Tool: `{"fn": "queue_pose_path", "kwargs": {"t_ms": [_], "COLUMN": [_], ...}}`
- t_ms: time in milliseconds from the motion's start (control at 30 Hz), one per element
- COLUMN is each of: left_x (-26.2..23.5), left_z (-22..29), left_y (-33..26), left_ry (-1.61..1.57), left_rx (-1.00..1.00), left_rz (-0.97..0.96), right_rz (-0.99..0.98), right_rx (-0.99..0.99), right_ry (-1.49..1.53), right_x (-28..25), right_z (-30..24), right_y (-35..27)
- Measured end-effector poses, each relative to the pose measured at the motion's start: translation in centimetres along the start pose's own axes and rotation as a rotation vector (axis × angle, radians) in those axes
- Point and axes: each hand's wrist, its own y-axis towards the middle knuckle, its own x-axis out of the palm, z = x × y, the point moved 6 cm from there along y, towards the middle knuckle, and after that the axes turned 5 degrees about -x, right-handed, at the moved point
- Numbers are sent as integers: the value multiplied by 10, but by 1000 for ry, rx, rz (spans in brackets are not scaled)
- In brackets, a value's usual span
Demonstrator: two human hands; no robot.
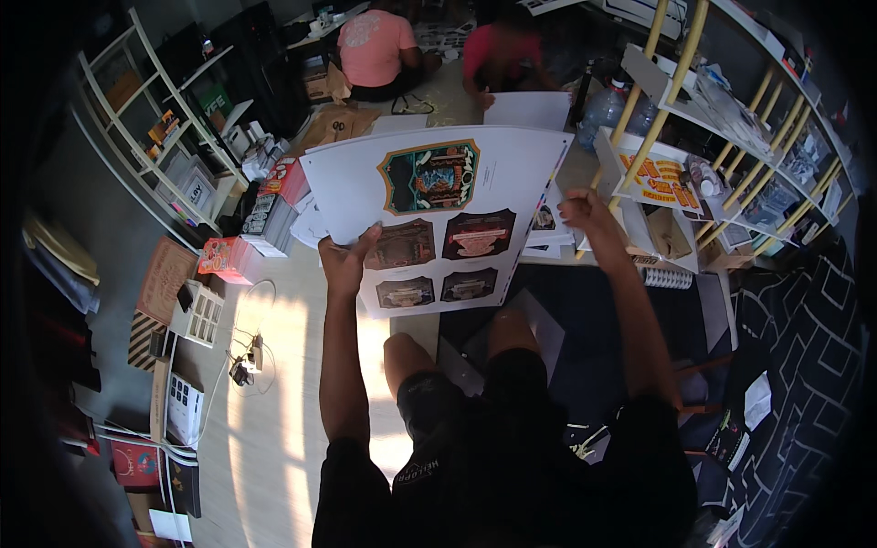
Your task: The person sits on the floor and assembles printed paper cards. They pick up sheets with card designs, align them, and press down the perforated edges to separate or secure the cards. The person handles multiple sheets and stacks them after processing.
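A large white printed sheet [333, 173] is held up in front of me, tilted. One big ornate label design sits at its top and several smaller ones below. My left hand [345, 263] grips the sheet's left edge, thumb on the printed face and the other fingers behind. To the right of the sheet, my right hand [592, 226] is raised with loosely bent fingers and nothing visible in it. A gap separates it from the sheet's right edge. Behind that edge, more printed sheets [546, 239] lie partly hidden.
Two people sit on the floor ahead, one in a pink shirt [376, 46]; the other has a white sheet [528, 110]. A yellow-legged rack [676, 78] stands right, a white shelf [137, 91] left. Stacked boxes [228, 260] and a cabled power strip [254, 354] lie on the left.
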Motion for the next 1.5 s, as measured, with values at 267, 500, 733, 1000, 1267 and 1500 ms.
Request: {"fn": "queue_pose_path", "kwargs": {"t_ms": [267,500,733,1000,1267,1500], "left_x": [52,100,104,38,70,107], "left_z": [-12,-82,-185,-201,-128,-239], "left_y": [3,5,-39,-105,-153,-199], "left_ry": [4,21,124,273,1256,1227], "left_rx": [-107,-253,-369,-247,303,299], "left_rz": [-179,-297,-278,-266,-465,-818], "right_rz": [200,274,301,301,413,219], "right_rx": [-90,-238,-113,69,-170,-343], "right_ry": [-136,-114,-5,31,-39,-451], "right_x": [24,-9,-9,39,20,59], "right_z": [42,109,219,312,239,180], "right_y": [-24,-28,-70,-143,-176,-195]}}
